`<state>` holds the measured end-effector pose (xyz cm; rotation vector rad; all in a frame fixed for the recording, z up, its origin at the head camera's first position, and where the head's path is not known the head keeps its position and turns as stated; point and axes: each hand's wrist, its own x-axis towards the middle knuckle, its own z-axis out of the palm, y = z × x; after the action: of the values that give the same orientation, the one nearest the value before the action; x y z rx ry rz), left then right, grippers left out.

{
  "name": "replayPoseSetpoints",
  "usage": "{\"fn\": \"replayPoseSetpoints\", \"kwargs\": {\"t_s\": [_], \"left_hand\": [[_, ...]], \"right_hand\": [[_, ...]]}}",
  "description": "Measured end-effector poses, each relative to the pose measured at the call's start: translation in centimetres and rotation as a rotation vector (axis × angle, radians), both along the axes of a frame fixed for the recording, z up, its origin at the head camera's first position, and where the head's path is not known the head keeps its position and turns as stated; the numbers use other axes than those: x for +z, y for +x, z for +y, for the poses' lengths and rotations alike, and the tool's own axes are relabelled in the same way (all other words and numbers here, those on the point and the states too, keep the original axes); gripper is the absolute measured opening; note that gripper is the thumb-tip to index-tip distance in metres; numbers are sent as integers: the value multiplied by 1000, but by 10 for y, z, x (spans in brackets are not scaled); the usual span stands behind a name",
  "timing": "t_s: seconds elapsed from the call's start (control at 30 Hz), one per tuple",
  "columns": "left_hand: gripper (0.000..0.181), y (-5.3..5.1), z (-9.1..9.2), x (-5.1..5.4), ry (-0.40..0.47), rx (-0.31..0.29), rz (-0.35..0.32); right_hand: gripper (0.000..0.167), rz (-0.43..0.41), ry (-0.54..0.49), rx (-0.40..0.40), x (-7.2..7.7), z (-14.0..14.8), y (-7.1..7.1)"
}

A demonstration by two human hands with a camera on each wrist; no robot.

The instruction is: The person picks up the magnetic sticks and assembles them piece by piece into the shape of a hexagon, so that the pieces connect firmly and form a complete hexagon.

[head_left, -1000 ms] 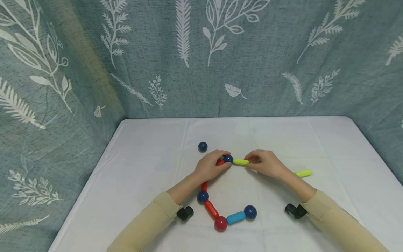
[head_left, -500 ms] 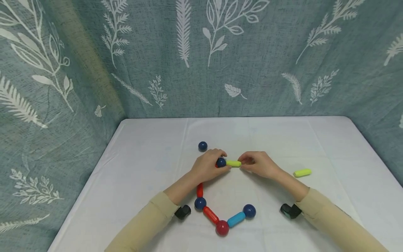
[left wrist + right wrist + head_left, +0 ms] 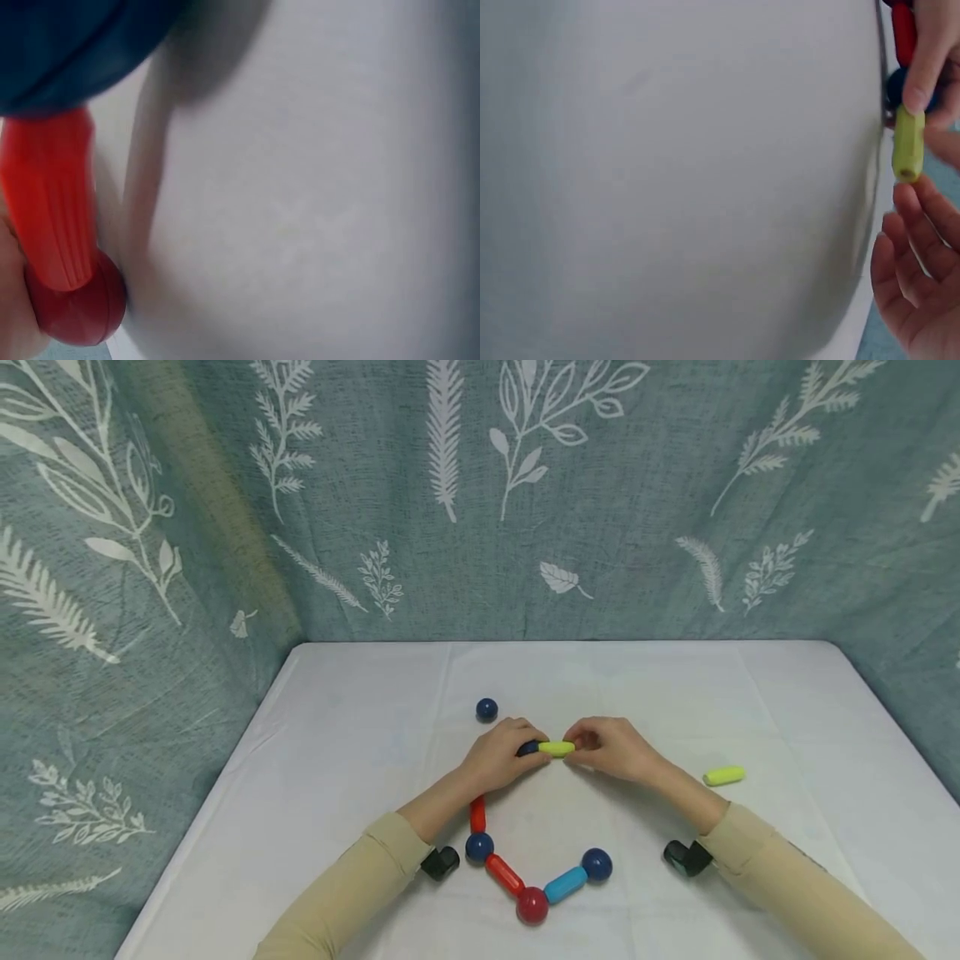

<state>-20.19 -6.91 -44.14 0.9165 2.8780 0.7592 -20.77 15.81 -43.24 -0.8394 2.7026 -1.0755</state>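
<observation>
My left hand (image 3: pixel 504 753) holds a navy ball (image 3: pixel 528 748) at the upper end of a chain of toy rods and balls. A yellow-green rod (image 3: pixel 557 749) joins that ball on its right, and the fingertips and thumb of my right hand (image 3: pixel 615 750) pinch its free end. Below the left hand, the chain runs through a red rod (image 3: pixel 477 816), a navy ball (image 3: pixel 479 847), another red rod (image 3: pixel 504 876), a red ball (image 3: pixel 532 906) and a light blue rod (image 3: pixel 566 885) to a navy ball (image 3: pixel 597 865). The left hand hides part of the chain.
A loose navy ball (image 3: pixel 487 709) lies on the white-covered table (image 3: pixel 360 693), just beyond the left hand. A second yellow-green rod (image 3: pixel 724 776) rests to the right of the right forearm. A patterned curtain (image 3: pixel 465 568) hangs behind the table.
Both hands have shifted slightly left with the yellow-green rod, then held nearly steady. Left fingers now cover more of the navy ball. The second yellow-green rod has come fully into view.
</observation>
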Motion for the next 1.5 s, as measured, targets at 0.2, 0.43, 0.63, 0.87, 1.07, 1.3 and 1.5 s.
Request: {"fn": "replayPoseSetpoints", "kwargs": {"t_s": [0.2,0.43,0.63,0.87,1.07,1.3,1.5], "left_hand": [[27,2,-2,-1,13,15,8],[29,6,-4,0,0,29,-30],[26,6,-4,-1,27,-11,22],[24,6,-5,-1,33,-35,41],[26,7,-6,-2,16,-31,57],[25,6,-6,-1,26,-31,56],[27,6,-5,-2,40,-11,16]], "right_hand": [[20,-60,-33,-62,8,-8,-15],[26,-98,-110,-45,16,-38,-45],[31,-101,-115,65,22,-67,-65],[39,-153,6,143,17,-93,-78],[38,-126,94,186,17,-106,-78],[37,-130,74,71,17,-94,-69],[38,-165,-6,-62,16,-59,-60]]}}
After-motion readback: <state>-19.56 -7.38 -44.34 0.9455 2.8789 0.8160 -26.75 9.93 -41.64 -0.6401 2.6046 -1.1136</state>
